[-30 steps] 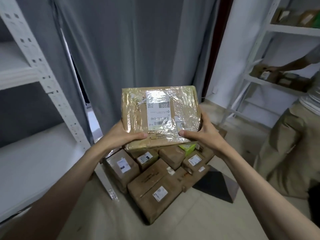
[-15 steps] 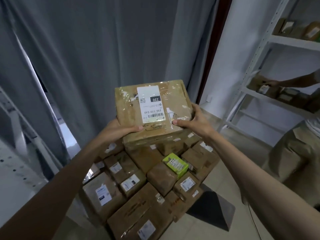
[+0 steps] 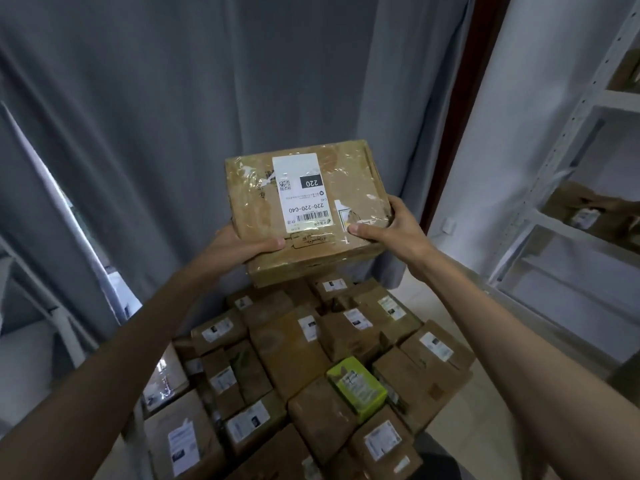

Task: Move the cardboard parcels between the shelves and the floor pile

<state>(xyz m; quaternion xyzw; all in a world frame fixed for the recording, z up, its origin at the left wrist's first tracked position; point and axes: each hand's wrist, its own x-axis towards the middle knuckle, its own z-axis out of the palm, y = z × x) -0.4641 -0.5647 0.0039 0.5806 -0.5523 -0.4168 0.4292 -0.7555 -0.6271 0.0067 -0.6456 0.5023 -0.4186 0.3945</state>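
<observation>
Between our fingers, we grip a taped cardboard parcel (image 3: 304, 209) w/ both hands: left hand (image 3: 242, 247) at near-left corner, right hand (image 3: 391, 230) at right edge, above the floor pile (image 3: 311, 368).

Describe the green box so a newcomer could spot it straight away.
Look at the floor pile of brown cardboard parcels below the grey curtain. On the pile's right side lies the green box, small, white-labelled, and the only one that is not brown.

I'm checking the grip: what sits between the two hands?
Head view: the taped cardboard parcel, gripped at its near corners by the left hand and right hand.
</observation>
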